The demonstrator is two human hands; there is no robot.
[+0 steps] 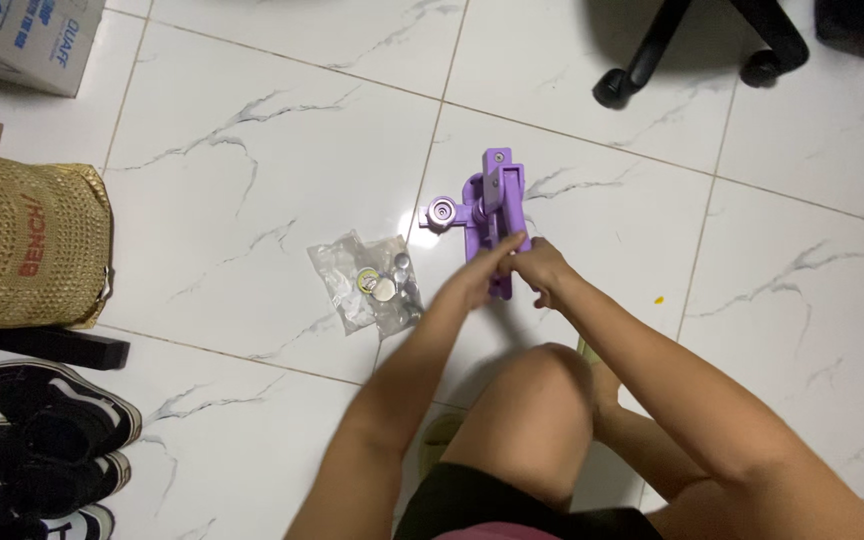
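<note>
— Underfoot? Glossy white marble-look floor tiles [252,150] with grey veins and thin grout lines, catching a soft glare.
— Far right? Black base of an office chair [697,45] on castors.
— Left side? Gold woven bag [22,240], cardboard box [22,40] at far left, black-and-white sneakers [47,440] nearest.

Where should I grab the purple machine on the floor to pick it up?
Probably by the long lever handle on the purple machine, coming from above at the near end. It lies lengthwise toward the person, and the left hand and right hand already meet there. The round part sticks out on its left, so avoid that side.
</note>
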